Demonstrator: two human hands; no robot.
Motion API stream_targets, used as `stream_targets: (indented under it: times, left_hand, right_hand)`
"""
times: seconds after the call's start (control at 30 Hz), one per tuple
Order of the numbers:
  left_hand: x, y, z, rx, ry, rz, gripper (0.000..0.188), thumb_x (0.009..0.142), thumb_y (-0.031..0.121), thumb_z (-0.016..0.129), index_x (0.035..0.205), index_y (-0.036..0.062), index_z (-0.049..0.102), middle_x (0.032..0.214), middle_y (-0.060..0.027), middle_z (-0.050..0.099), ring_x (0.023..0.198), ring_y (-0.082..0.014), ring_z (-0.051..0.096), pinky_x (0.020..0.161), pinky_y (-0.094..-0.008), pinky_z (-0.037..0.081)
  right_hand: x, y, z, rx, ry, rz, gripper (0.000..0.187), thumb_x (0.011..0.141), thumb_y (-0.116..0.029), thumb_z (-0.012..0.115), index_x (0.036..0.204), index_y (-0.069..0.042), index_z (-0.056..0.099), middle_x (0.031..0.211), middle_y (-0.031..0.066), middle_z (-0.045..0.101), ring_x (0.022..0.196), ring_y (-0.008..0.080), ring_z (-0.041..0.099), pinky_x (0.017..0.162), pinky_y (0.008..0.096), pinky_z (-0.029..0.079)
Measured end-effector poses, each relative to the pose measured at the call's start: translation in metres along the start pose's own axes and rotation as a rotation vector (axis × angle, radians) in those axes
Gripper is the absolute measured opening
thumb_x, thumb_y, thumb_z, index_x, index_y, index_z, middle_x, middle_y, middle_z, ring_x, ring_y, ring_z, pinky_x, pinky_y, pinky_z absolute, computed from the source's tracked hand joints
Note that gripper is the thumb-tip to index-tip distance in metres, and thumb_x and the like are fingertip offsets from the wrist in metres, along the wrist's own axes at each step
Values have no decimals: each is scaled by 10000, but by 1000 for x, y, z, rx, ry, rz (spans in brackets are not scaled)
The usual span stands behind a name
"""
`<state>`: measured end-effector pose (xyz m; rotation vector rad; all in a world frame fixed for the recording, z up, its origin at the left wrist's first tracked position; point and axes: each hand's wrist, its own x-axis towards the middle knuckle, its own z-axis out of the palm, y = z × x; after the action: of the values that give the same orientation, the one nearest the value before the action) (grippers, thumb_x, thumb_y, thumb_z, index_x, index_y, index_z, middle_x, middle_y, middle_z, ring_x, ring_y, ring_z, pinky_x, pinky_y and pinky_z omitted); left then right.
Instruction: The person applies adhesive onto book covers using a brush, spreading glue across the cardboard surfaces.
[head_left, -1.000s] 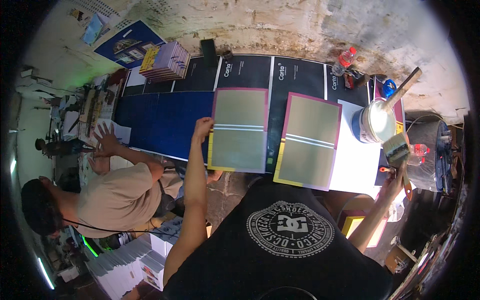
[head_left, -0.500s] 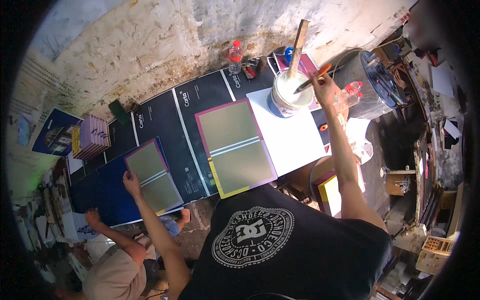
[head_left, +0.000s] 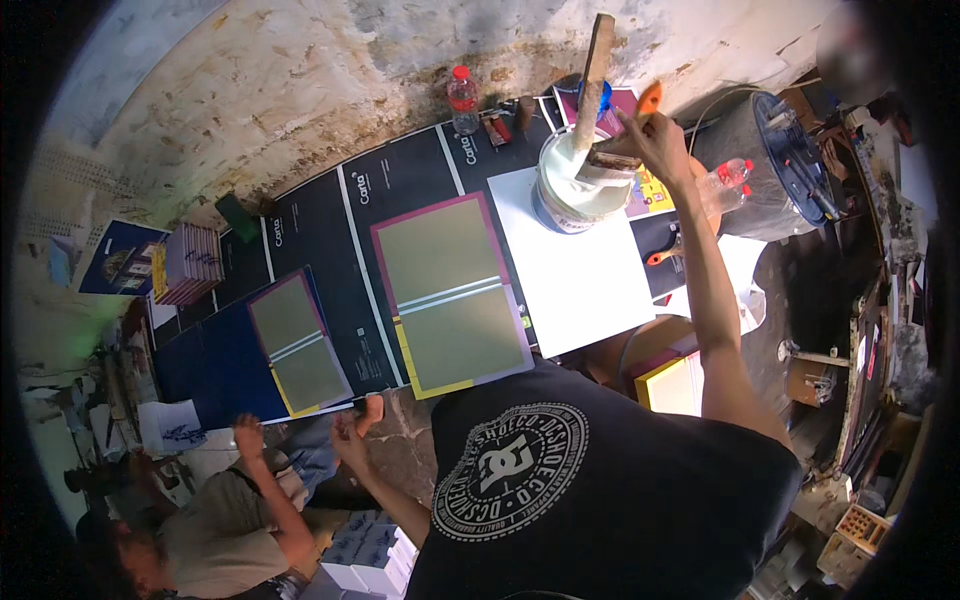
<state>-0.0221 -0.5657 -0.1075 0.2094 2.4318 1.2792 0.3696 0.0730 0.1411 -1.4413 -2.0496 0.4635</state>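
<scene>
My right hand (head_left: 660, 145) is closed round a wide flat brush with an orange handle (head_left: 650, 98). Its broad head rests over the mouth of a white bucket (head_left: 565, 215) holding a thick white liquid. A wooden stick (head_left: 597, 60) stands up out of the bucket. My left hand (head_left: 348, 442) is off the table's near edge, fingers loosely apart, with nothing visible in it. Between my arms lies a cover board (head_left: 445, 250), grey with two white strips and purple and yellow edges. A similar cover board (head_left: 297, 340) lies further left on a dark blue sheet (head_left: 205, 370).
A bright white sheet (head_left: 580, 290) lies beside the bucket. Another person's hand (head_left: 248, 437) is at the lower left. Bottles with red caps (head_left: 463, 100) stand by the wall, a stack of books (head_left: 190, 262) at the far left. A second orange-handled brush (head_left: 662, 257) lies right of the sheet.
My left hand has left the left cover board and come back past the table edge. The brush has turned broadside at the bucket. The other person's hand has moved right.
</scene>
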Motion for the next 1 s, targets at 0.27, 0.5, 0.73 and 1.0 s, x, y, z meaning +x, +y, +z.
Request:
stream_targets:
  times: [0.27, 0.5, 0.73, 1.0]
  left_hand:
    - [-29, 108, 33, -54, -101, 125, 475, 975, 211, 668, 1342, -55, 527, 1246, -143, 630, 1090, -193, 615, 924, -321, 482]
    - [-37, 179, 53, 148, -195, 294, 467, 949, 210, 691, 1324, -28, 547, 1214, -143, 640, 1029, -212, 625, 891, -337, 489]
    - [-25, 192, 108, 586, -497, 741, 618, 819, 315, 764, 1314, 19, 543, 1321, -193, 545, 1206, -402, 522, 991, -477, 439]
    - [-44, 201, 119, 996, -710, 712, 1145, 527, 468, 935, 1452, 60, 396, 1517, -107, 374, 1289, -352, 452, 989, -600, 383]
  right_hand:
    - [12, 54, 45, -256, -315, -208, 561, 941, -493, 600, 1074, 52, 590, 876, 300, 672, 855, 492, 661, 755, 554, 517]
    - [21, -15, 25, -193, -346, -182, 519, 961, -498, 584, 1076, 8, 582, 807, 225, 684, 792, 418, 676, 709, 512, 502]
    - [-70, -128, 101, 17, -358, -391, 433, 791, -109, 741, 1157, -72, 512, 922, 195, 666, 893, 426, 657, 757, 497, 534]
    - [-144, -115, 244, 305, -275, -1, 466, 758, -298, 786, 1122, -58, 620, 1027, 221, 691, 936, 379, 689, 799, 439, 556]
